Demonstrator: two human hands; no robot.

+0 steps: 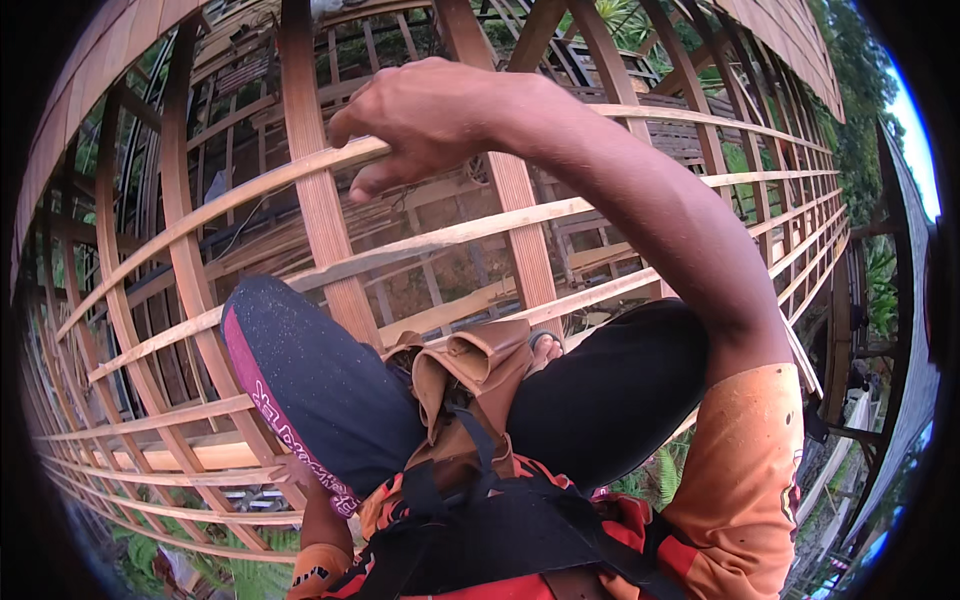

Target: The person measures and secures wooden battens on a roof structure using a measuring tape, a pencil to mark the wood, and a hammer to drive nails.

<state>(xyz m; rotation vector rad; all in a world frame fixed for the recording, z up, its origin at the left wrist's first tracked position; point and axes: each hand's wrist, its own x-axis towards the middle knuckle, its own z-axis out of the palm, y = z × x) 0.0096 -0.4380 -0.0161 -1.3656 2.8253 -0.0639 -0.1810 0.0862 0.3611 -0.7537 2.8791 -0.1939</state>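
My right arm reaches across the view, and my right hand [425, 120] is over the uppermost long wooden batten [240, 195]. Its fingers bend loosely on one side of the batten and the thumb points away on the other, with a gap between them. Whether the hand touches the wood I cannot tell. Low on the left, my left hand [296, 474] is beside my knee, against a batten and a sloping rafter [335, 235]; its fingers are mostly hard to make out. Between my thighs hangs a brown leather tool pouch [475, 370] with open pockets.
I sit on an open roof frame of rafters crossed by several battens [450, 237]. Through the gaps, loose boards [300, 240] lie far below. Reddish roof shingles [95, 95] edge the upper left, more [790, 40] the upper right. My bare foot [545, 350] shows beside the pouch.
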